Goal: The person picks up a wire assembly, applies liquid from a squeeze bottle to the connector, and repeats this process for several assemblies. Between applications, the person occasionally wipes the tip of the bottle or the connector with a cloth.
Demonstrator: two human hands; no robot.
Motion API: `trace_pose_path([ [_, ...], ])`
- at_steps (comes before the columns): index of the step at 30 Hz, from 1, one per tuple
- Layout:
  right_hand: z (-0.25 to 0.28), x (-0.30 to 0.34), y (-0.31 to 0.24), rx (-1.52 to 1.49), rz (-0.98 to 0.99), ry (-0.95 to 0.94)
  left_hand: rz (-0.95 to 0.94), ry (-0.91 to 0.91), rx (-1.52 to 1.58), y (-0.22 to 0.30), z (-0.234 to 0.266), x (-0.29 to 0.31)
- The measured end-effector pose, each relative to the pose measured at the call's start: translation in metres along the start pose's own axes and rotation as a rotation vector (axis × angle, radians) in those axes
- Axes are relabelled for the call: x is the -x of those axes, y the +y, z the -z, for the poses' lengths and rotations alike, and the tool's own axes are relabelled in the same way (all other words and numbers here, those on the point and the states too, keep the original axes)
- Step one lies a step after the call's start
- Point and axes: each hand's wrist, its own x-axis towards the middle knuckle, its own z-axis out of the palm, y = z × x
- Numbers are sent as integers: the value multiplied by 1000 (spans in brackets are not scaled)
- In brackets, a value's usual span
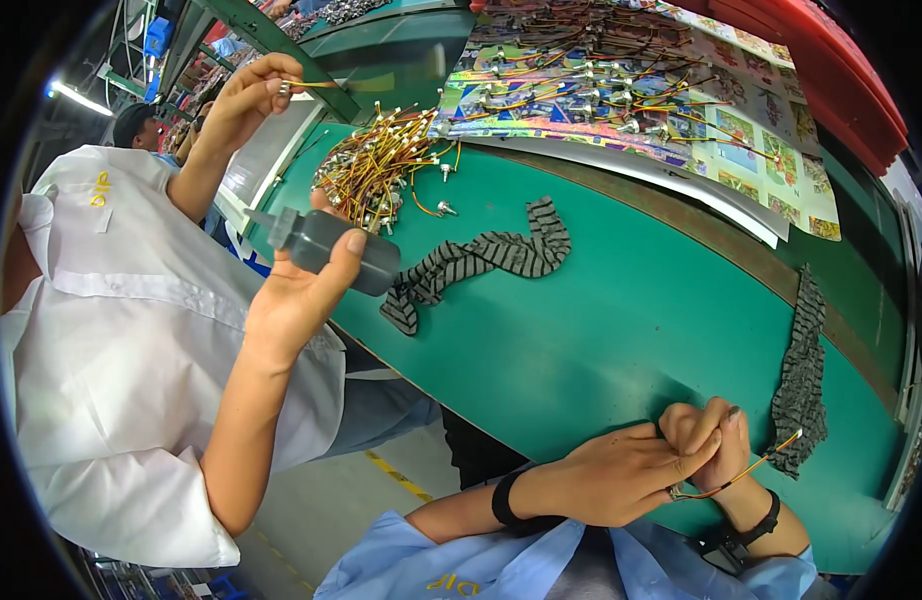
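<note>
My left hand reaches in from the left, its fingers closed and pressed against my right hand. A small wired metal component sits at its lower edge, apparently held there. Thin orange, yellow and dark wires run from it across my right wrist to a small white connector. My right hand is curled, fingers bent against the left fingertips; a dark spot shows on one fingertip. What lies between the two hands is hidden. Beside my right hand lies a grey-and-black striped cloth strip.
On the green table lie another striped cloth and a pile of wired components. More components lie on a printed sheet at the back. A co-worker in white holds a dark bottle and a wired component.
</note>
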Motion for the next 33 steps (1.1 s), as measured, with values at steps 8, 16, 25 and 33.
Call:
trace_pose_path([
  [8, 4, 3, 1, -1, -23, -37, -22, 37, 9, -1, -1, -1],
  [16, -10, 3, -12, 137, -85, 29, 51, 4, 126, 4, 8, -1],
  [25, 11, 4, 3, -107, 7, -122, -90, 74, -71, 2, -3, -4],
  [33, -9, 0, -7, 105, -15, -13, -14, 8, 129, -1, 5, 0],
])
